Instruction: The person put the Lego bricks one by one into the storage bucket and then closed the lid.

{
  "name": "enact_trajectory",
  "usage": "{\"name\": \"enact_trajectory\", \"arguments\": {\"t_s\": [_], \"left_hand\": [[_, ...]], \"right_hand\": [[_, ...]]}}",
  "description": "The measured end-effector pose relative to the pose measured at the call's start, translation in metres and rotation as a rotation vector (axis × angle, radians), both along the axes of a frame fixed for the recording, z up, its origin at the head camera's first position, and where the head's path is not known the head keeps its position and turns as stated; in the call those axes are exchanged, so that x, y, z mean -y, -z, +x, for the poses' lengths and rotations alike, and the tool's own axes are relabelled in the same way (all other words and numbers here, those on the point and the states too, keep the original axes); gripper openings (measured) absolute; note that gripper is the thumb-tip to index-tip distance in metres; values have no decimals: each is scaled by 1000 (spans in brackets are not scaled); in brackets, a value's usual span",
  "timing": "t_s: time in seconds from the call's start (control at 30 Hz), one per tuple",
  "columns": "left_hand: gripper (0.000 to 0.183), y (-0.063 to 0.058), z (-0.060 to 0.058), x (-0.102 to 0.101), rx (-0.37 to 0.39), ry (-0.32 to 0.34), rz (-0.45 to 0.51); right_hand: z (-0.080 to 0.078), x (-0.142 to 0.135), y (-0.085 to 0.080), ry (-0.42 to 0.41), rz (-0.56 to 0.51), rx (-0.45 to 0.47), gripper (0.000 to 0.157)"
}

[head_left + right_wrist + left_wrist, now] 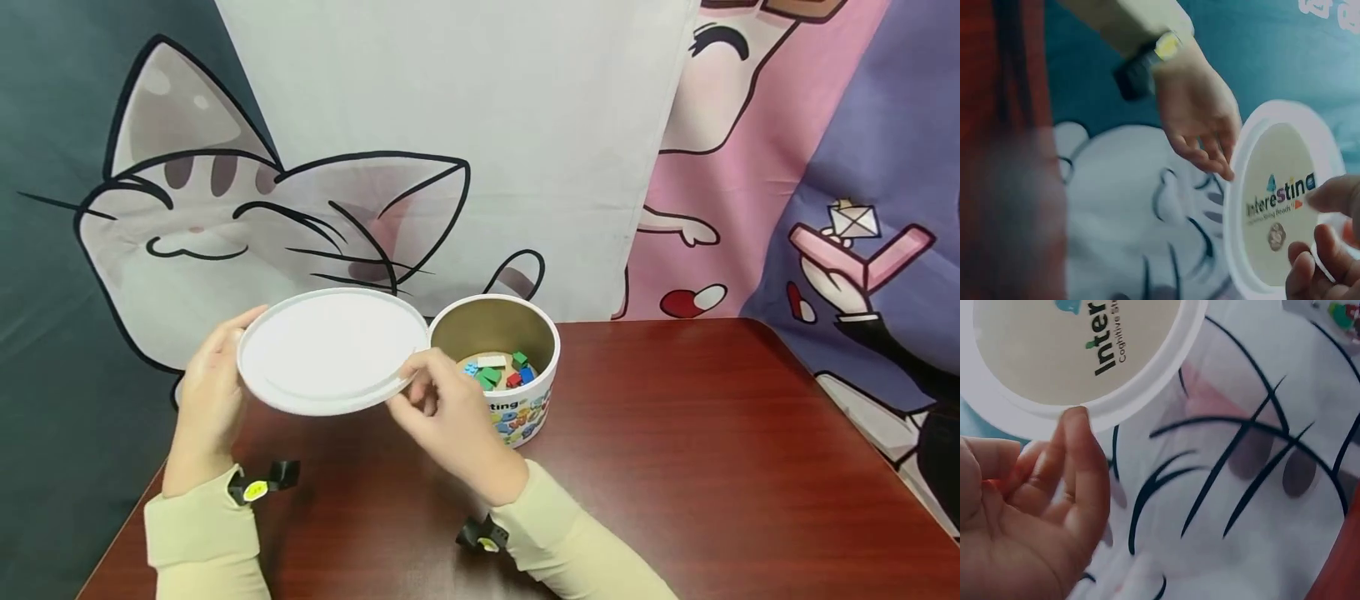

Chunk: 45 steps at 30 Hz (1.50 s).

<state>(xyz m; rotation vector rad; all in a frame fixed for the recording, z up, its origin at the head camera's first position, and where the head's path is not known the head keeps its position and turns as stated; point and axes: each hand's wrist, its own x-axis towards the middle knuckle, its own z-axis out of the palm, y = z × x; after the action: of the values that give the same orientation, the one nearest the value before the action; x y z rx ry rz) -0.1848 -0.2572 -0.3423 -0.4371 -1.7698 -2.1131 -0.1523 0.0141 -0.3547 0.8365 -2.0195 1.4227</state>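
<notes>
A round white lid (333, 350) is held tilted above the table, its plain side showing in the head view and its printed side in both wrist views. My left hand (213, 392) holds its left edge, with a fingertip against the rim in the left wrist view. At the lid's lower right edge, my right hand (457, 417) pinches the rim between thumb and fingers. Just behind the right hand stands an uncovered round tub (551, 367) with a colourful printed outside. Several small coloured blocks (491, 375), green, blue, red and white, lie at its bottom.
The dark red wooden table (712, 450) extends to the right of the tub. A cloth backdrop (480, 100) with cartoon animals hangs right behind the table's far edge. Black straps (283, 475) are worn on both wrists over light green sleeves.
</notes>
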Motion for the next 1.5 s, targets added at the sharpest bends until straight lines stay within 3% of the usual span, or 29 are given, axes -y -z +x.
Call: {"name": "enact_trajectory", "arguments": {"t_s": [0.13,0.27,0.4,0.5,0.67,0.83,0.97,1.1,1.33,1.5], "left_hand": [[40,-5,-1,-27,6,12,69],[38,3,-4,-59,-36,-74,35],[47,16,-9,-86,-109,-91,-90],[57,24,-11,-100,-127,-43,-138],[61,30,-7,-111,-100,-1,-72],[53,30,-5,-121,-27,21,44],[35,32,-5,-128,47,-7,83],[39,34,-5,-134,61,2,-35],[80,42,-7,-138,58,175,-251],[81,53,-11,-141,82,207,-404]], "right_hand": [[-2,-21,-14,36,-117,-102,28],[-6,-43,-26,63,-222,-117,23],[-11,-66,-34,91,-323,-25,18],[-16,-80,-37,115,-404,79,17],[-25,-96,-39,139,-462,176,17],[-34,-110,-38,281,-365,189,15],[-38,-121,-36,378,-275,295,18],[-42,-128,-35,424,-189,420,20],[-49,-136,-32,492,97,476,41],[-53,-145,-25,474,280,549,48]]}}
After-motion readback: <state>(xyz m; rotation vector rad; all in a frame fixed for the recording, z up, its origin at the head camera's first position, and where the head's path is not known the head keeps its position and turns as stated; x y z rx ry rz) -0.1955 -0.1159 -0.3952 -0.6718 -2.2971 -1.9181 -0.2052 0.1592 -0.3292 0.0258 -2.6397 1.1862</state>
